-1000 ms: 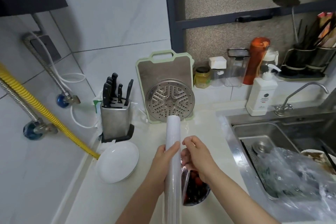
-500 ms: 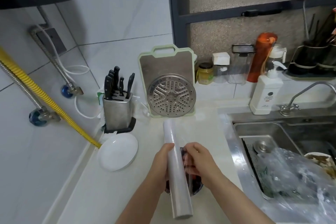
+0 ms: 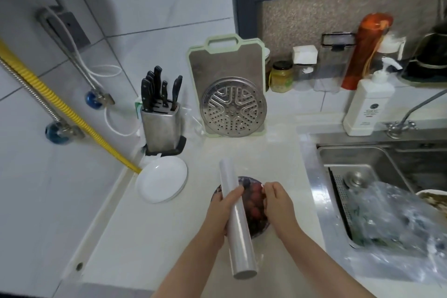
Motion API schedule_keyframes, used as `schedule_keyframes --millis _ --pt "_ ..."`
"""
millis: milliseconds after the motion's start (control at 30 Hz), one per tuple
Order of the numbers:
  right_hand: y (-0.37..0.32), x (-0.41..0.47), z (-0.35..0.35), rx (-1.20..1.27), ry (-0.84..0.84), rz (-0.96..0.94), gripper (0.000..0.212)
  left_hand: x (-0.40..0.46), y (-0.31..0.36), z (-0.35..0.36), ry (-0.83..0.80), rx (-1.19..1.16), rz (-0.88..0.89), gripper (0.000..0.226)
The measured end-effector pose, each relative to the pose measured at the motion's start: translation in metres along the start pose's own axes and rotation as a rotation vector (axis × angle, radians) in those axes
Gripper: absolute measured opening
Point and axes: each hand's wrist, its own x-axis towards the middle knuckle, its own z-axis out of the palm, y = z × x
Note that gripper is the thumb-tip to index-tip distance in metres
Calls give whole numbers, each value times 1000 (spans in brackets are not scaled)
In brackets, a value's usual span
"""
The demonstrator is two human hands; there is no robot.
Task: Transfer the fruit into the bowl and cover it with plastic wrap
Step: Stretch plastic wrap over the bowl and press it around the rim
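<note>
A bowl (image 3: 251, 182) of dark red fruit (image 3: 254, 203) stands on the white counter, low in the middle of the head view. My left hand (image 3: 219, 215) grips a roll of plastic wrap (image 3: 238, 230), which lies lengthwise over the bowl's left side. My right hand (image 3: 278, 203) is at the bowl's right side, its fingertips pinched on the clear film stretched from the roll across the fruit. The bowl's near rim is hidden by the roll and my hands.
A white plate (image 3: 161, 182) lies left of the bowl, a knife block (image 3: 160, 120) behind it. A cutting board (image 3: 226, 84) and steamer rack (image 3: 234, 107) lean on the wall. To the right is the sink (image 3: 362, 159), holding a crumpled plastic bag (image 3: 396, 222). A soap bottle (image 3: 368, 104) stands by the tap.
The roll has come down from an upright hold to lie low over the bowl. My right hand has moved right, drawing the film across the fruit. The camera has tilted down.
</note>
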Motion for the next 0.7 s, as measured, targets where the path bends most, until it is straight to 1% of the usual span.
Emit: schedule_keyframes --millis 33,67,167,267,300,333,400,433,467,533,600,700 --pt "2 3 -1 -38 2 -15 28 2 -2 -1 -19 -7 -21 61" --pt "2 6 -3 -74 7 -34 27 5 -4 -2 -44 -35 -38 63" --pt "0 14 -8 -144 47 -71 25 11 -2 -6 -89 -143 -58 47" --pt "2 19 -11 -236 86 -96 25 24 0 -10 -98 -113 -46 60" --pt "3 21 -11 -252 104 -94 24 28 1 -11 -110 -108 -66 61" --pt "5 22 -11 -269 123 -91 24 31 2 -13 -136 -84 -97 57" --pt "9 24 -11 -301 158 -82 23 38 5 -17 -201 -37 -135 35" --pt "11 26 -11 -311 175 -74 24 41 7 -19 -231 -32 -152 29" --pt "13 27 -11 -320 191 -65 24 46 5 -22 -256 -53 -161 33" --pt "14 28 -10 -332 225 -51 24 55 5 -29 -295 -106 -168 50" --pt "14 29 -9 -329 256 -36 25 62 6 -36 -300 -72 -136 48" --pt "15 30 -4 -342 283 -1 24 68 10 -48 -295 55 -91 52"
